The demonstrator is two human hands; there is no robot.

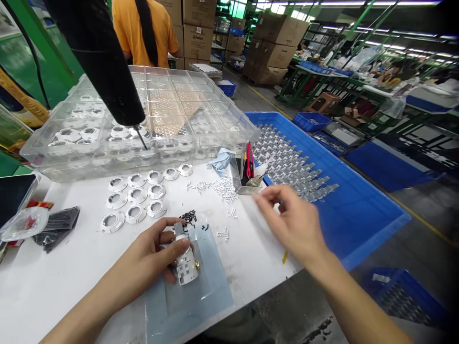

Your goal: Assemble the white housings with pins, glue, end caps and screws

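Note:
My left hand [161, 253] is closed around a small white plastic housing [187, 267] with a grey top and a brass-coloured fitting on its side. It holds the housing low over a blue plastic-covered sheet [211, 286]. Over the right part of the table, my right hand [292, 222] has thumb and forefinger drawn together near the metal tray [249, 190]; anything between them cannot be made out. Black screws [190, 217] lie just beyond the left hand. Small white pins [225, 189] are heaped beside the tray, which carries a red cutter [249, 162].
White rings [136, 196] sit in rows before a clear compartment box [201, 138]. A black powered screwdriver [107, 71] hangs above it. Grey metal parts [283, 157] fill part of the blue bin [362, 215] at right. A person in an orange shirt [158, 28] stands behind.

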